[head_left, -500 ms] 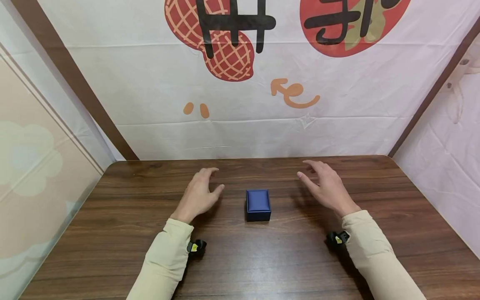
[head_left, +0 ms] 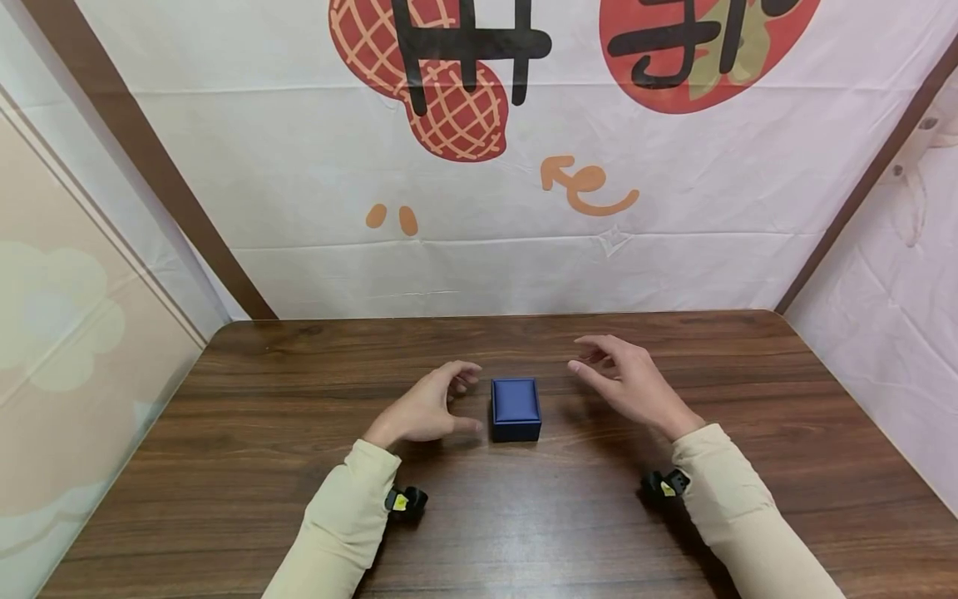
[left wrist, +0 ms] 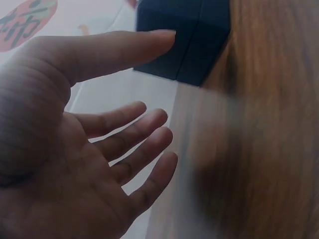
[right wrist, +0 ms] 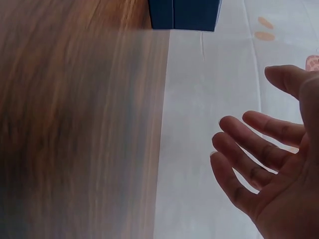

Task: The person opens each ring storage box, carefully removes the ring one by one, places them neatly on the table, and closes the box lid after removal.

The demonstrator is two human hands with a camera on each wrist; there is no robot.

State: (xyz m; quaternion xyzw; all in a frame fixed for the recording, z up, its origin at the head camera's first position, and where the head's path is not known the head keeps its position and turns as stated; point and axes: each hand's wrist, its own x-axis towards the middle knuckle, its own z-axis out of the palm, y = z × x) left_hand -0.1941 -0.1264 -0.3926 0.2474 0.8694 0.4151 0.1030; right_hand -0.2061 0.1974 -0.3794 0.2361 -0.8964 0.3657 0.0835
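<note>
A small dark blue box [head_left: 516, 408] with a padded-looking lid stands closed on the wooden table, roughly in the middle of the head view. Just left of it is my left hand [head_left: 428, 408], thumb and fingers spread apart and holding nothing. In the left wrist view the thumb overlaps the edge of the box [left wrist: 194, 45]; whether it touches cannot be told. My right hand [head_left: 627, 384] hovers to the right of the box, farther off, with relaxed fingers and nothing in it. The right wrist view shows the box [right wrist: 185, 14] at its top edge, apart from the hand [right wrist: 274, 164].
The brown wood-grain table [head_left: 509, 532] runs back to a white printed cloth wall [head_left: 509, 274]. Further cloth panels flank it at left and right. A small black camera [head_left: 407, 503] sits at the left wrist, another camera [head_left: 664, 484] at the right.
My left hand has moved right and slightly nearer, close beside the box. My right hand has shifted left toward the box. The box has stayed in place.
</note>
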